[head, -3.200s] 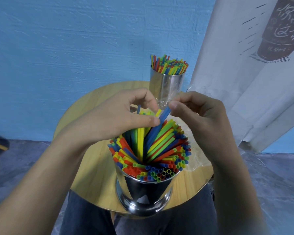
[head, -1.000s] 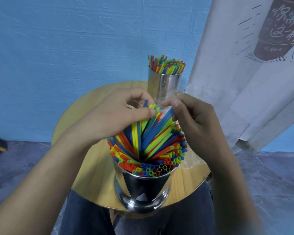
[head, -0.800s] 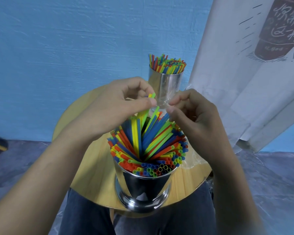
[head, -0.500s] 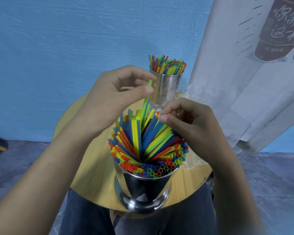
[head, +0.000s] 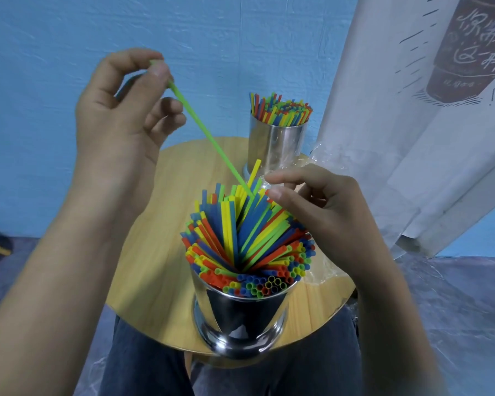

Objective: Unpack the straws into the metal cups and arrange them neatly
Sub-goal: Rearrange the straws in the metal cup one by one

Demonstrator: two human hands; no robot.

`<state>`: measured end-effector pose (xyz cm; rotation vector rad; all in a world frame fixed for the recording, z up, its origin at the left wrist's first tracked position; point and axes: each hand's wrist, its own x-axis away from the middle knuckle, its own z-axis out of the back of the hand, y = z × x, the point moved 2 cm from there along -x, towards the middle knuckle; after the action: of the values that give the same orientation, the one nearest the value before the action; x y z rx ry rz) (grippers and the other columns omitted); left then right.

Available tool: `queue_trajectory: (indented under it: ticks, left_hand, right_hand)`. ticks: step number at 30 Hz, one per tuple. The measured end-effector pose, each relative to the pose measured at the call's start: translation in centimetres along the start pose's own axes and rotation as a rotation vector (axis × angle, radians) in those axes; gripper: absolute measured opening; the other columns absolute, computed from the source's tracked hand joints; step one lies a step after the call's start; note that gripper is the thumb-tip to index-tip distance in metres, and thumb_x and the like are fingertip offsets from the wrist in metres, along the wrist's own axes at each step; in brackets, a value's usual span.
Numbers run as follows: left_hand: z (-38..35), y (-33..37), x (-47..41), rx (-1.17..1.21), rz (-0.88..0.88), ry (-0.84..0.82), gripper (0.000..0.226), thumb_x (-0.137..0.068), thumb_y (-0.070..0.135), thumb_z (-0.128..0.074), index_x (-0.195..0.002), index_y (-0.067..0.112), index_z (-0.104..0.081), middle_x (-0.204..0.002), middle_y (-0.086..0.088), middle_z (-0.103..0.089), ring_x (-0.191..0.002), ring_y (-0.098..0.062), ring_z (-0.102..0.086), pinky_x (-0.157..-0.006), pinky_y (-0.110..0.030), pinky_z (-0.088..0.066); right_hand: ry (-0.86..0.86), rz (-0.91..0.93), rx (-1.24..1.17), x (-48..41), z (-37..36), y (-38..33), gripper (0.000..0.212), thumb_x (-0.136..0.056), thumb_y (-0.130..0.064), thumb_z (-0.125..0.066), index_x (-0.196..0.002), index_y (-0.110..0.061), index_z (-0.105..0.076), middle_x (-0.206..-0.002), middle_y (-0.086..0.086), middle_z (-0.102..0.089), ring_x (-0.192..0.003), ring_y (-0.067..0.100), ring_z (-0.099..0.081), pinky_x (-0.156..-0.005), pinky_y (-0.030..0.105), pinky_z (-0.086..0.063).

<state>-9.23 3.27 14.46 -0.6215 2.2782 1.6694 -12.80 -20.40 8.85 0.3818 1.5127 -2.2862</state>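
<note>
While the left hand (head: 120, 118) pinches the top end of one green straw (head: 209, 135) between thumb and forefinger, I log the straw slanting down to the right, its lower end among the coloured straws (head: 240, 238) in the near metal cup (head: 240, 315). Right hand (head: 326, 212) just beside the bundle's far edge: fingers loosely curled, thumb and forefinger apart, gripping nothing I can make out. Bundle fanned and uneven. Far metal cup (head: 277, 144) upright near the back of the round wooden table (head: 160, 224), packed with straws. Clear plastic wrapper (head: 323, 270) crumpled on the table beneath the right hand.
</note>
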Motion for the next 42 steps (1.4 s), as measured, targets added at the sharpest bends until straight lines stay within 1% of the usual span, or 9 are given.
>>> queue_trajectory:
  ticks: [8, 15, 20, 23, 25, 28, 31, 35, 42]
  left_hand:
    - [0.9, -1.0, 0.5, 0.133, 0.077, 0.107, 0.006, -0.102, 0.016, -0.062, -0.099, 0.017, -0.057, -0.09, 0.005, -0.064, -0.08, -0.016, -0.067, -0.079, -0.025, -0.053]
    - [0.2, -2.5, 1.4, -0.039, 0.203, 0.05, 0.01, -0.097, 0.014, -0.069, -0.09, 0.019, -0.062, -0.085, 0.003, -0.068, -0.079, -0.018, -0.069, -0.076, -0.03, -0.055]
    - [-0.6, -3.0, 2.2, -0.368, 0.221, -0.197, 0.011, -0.09, 0.021, -0.077, -0.096, 0.023, -0.068, -0.088, 0.003, -0.071, -0.086, -0.014, -0.07, -0.081, -0.032, -0.056]
    - [-1.4, -3.0, 2.6, -0.57, 0.181, -0.481, 0.042, -0.08, 0.037, -0.08, -0.12, 0.039, -0.067, -0.115, 0.016, -0.071, -0.105, -0.004, -0.068, -0.092, -0.031, -0.055]
    - [-2.0, -3.0, 3.0, -0.686, 0.156, -0.654, 0.056, -0.081, 0.042, -0.079, -0.134, 0.048, -0.059, -0.124, 0.024, -0.066, -0.115, 0.001, -0.062, -0.097, -0.027, -0.051]
    - [-2.3, -3.1, 3.4, -0.838, 0.14, -0.777, 0.044, -0.093, 0.035, -0.074, -0.132, 0.05, -0.062, -0.126, 0.032, -0.064, -0.116, 0.014, -0.056, -0.098, -0.018, -0.045]
    - [-2.0, -2.9, 3.1, -0.908, 0.095, -0.703, 0.029, -0.093, 0.033, -0.072, -0.117, 0.05, -0.071, -0.116, 0.031, -0.068, -0.108, 0.014, -0.058, -0.098, -0.028, -0.049]
    - [-1.6, -2.5, 2.7, -0.936, 0.073, -0.649, 0.02, -0.088, 0.034, -0.078, -0.103, 0.047, -0.073, -0.106, 0.026, -0.069, -0.102, 0.009, -0.06, -0.094, -0.037, -0.053]
    - [-1.6, -2.6, 2.7, -0.936, 0.081, -0.638, 0.013, -0.086, 0.035, -0.078, -0.093, 0.036, -0.067, -0.097, 0.014, -0.07, -0.094, -0.003, -0.063, -0.085, -0.038, -0.054]
  right_hand:
    - [0.1, 0.041, -0.016, 0.0, 0.2, 0.1, 0.013, -0.098, -0.026, -0.069, -0.104, -0.033, -0.077, -0.085, -0.011, -0.071, -0.065, 0.006, -0.051, -0.063, 0.022, -0.045]
    - [0.291, 0.038, -0.429, 0.3, 1.1, -0.9, 0.019, -0.095, -0.024, -0.062, -0.105, -0.014, -0.075, -0.09, 0.004, -0.075, -0.065, 0.018, -0.058, -0.057, 0.027, -0.047]
    - [0.427, -0.002, -0.526, 0.4, 1.9, -0.8, 0.02, -0.109, -0.017, -0.046, -0.104, -0.012, -0.064, -0.097, 0.008, -0.075, -0.075, 0.021, -0.066, -0.062, 0.028, -0.051]
    - [0.499, 0.009, -0.51, 0.4, 2.5, -0.7, 0.021, -0.112, -0.014, -0.036, -0.099, -0.009, -0.052, -0.09, 0.008, -0.075, -0.075, 0.023, -0.066, -0.062, 0.03, -0.051]
    - [0.491, 0.038, -0.423, 0.4, 2.7, -0.8, 0.02, -0.112, -0.012, -0.034, -0.1, -0.007, -0.05, -0.084, 0.006, -0.072, -0.074, 0.023, -0.064, -0.062, 0.032, -0.05]
    - [0.432, 0.091, -0.279, 0.4, 2.2, -1.1, 0.019, -0.11, -0.009, -0.037, -0.097, -0.011, -0.051, -0.083, 0.011, -0.071, -0.073, 0.027, -0.062, -0.06, 0.034, -0.049]
    - [0.359, 0.107, -0.17, 0.4, 1.5, -1.1, 0.017, -0.108, -0.01, -0.041, -0.098, -0.011, -0.055, -0.084, 0.019, -0.067, -0.075, 0.031, -0.062, -0.06, 0.038, -0.051]
    - [0.28, 0.086, -0.093, 0.2, 0.7, -0.9, 0.016, -0.107, -0.01, -0.047, -0.1, -0.004, -0.06, -0.081, 0.004, -0.064, -0.075, 0.019, -0.065, -0.064, 0.033, -0.054]
    - [0.163, 0.061, -0.019, -0.3, -0.3, -0.8, 0.018, -0.101, -0.015, -0.064, -0.114, -0.025, -0.056, -0.074, -0.006, -0.069, -0.077, 0.011, -0.068, -0.072, 0.03, -0.055]
